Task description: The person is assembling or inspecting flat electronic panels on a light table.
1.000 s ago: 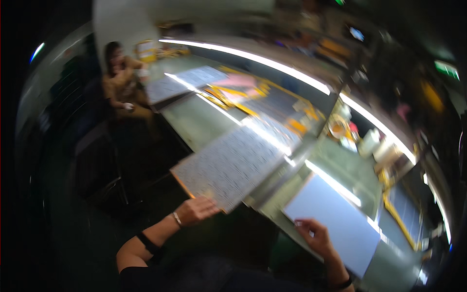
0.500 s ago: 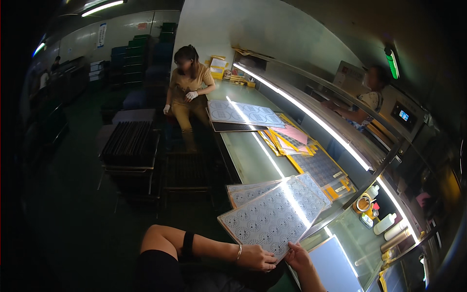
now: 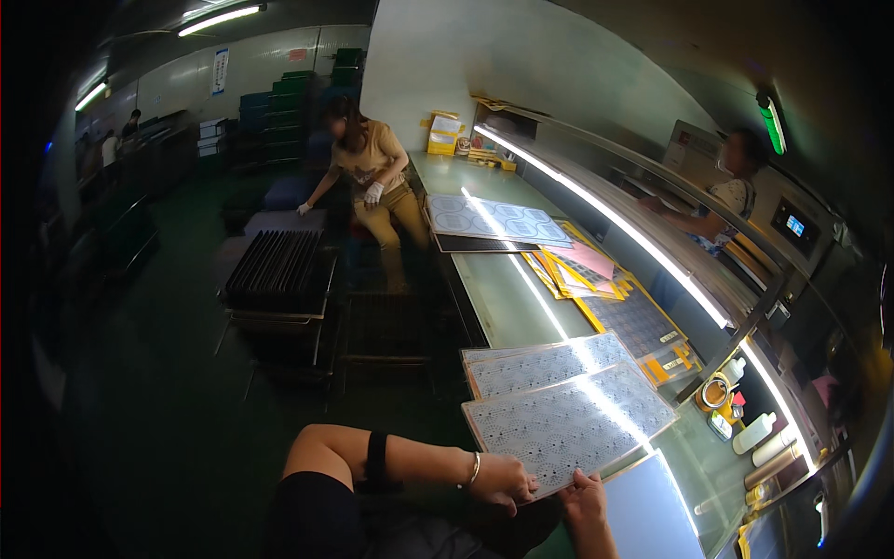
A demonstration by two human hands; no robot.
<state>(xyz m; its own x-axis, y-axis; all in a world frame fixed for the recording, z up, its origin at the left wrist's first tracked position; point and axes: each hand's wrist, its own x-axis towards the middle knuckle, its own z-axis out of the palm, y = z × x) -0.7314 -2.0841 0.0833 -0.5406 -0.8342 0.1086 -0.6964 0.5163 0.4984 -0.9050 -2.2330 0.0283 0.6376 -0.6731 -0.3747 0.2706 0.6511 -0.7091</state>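
Observation:
A thin, flat panel with a grey dotted pattern [image 3: 568,424] lies tilted across the counter's near edge. At its near edge my left hand [image 3: 503,479] grips the corner, fingers curled over it, with a bangle on the wrist. Close beside it, my right hand [image 3: 584,500] pinches the same near edge between thumb and fingers. Behind the held panel lie similar patterned panels [image 3: 535,365], overlapping and partly covered by it. A plain pale blue-white sheet [image 3: 652,512] rests on the counter just right of my right hand.
Farther along the glossy counter [image 3: 480,293] lie a panel with large curved outlines [image 3: 494,222] and yellow-edged films [image 3: 582,275]. Bottles [image 3: 754,432] and an open tin [image 3: 713,392] stand at right. A co-worker [image 3: 377,172] sits beyond a black slotted rack [image 3: 275,270]; another person [image 3: 731,191] stands behind the counter.
The held panel has turned clockwise and shifted right across the panels beneath, both hands still on its edge. The seated co-worker has leaned and stretched an arm leftward. My view has swung slightly left.

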